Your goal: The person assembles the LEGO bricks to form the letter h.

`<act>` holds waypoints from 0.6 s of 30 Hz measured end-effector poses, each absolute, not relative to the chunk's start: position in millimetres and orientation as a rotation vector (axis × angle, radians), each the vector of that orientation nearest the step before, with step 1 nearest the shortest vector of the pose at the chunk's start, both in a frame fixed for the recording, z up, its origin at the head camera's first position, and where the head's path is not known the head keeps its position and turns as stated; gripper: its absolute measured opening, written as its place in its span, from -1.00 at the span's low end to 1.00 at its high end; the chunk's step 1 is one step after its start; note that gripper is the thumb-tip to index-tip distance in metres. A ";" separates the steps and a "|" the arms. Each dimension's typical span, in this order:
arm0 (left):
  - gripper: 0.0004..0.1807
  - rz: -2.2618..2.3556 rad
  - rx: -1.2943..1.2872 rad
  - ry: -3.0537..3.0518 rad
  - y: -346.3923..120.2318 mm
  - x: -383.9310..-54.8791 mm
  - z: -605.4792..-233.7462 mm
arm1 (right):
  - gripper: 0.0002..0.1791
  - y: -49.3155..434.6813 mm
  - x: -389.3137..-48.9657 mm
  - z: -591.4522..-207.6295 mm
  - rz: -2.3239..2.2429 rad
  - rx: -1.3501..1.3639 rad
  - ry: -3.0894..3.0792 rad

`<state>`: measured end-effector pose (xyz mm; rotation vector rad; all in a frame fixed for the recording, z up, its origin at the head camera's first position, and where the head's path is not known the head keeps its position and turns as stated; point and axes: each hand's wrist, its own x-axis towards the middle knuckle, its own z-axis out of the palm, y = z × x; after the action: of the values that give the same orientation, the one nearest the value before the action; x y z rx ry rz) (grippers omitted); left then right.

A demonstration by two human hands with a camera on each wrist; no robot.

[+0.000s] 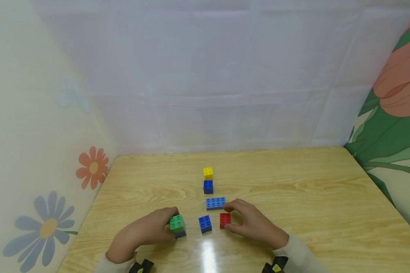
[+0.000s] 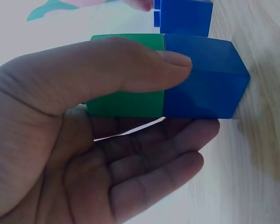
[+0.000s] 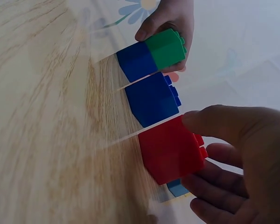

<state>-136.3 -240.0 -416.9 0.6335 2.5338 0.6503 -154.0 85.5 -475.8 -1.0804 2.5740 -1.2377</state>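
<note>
My left hand (image 1: 150, 227) grips a two-brick stack, with a green toy brick (image 1: 177, 223) on top of a blue brick (image 2: 207, 84). In the left wrist view its thumb lies across the joint of the two, fingers on the far side. On the right, thumb and fingers of my right hand (image 1: 251, 222) pinch a red brick (image 3: 170, 149) at its upper part, by the studs. Between the hands stands a single blue brick (image 1: 205, 224). Just beyond the red one lies a longer light-blue brick (image 1: 215, 203), close to the right fingertips.
Farther back on the wooden table (image 1: 287, 182), another blue brick (image 1: 208, 186) stands in front of a yellow brick (image 1: 208, 173). A white sheet (image 1: 208, 83) hangs behind the table's far edge. Flower-patterned panels flank both sides.
</note>
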 end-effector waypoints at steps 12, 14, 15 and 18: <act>-0.62 0.672 0.639 2.524 -243.3 -137.8 -415.9 | -0.51 85.9 -155.5 -476.7 -1.202 -1.031 2.575; -0.62 0.670 0.624 2.525 -243.5 -137.6 -415.9 | -0.52 85.8 -155.8 -477.4 -1.200 -1.030 2.575; -0.61 0.668 0.619 2.529 -243.7 -137.4 -415.8 | -0.53 85.8 -155.9 -477.6 -1.200 -1.030 2.577; -0.60 0.659 0.614 2.546 -244.4 -136.9 -415.5 | -0.54 85.8 -156.2 -478.2 -1.199 -1.039 2.585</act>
<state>-136.9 -244.4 -415.5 0.6139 2.5457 0.6585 -156.2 85.8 -478.2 -1.0388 2.5847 -1.1989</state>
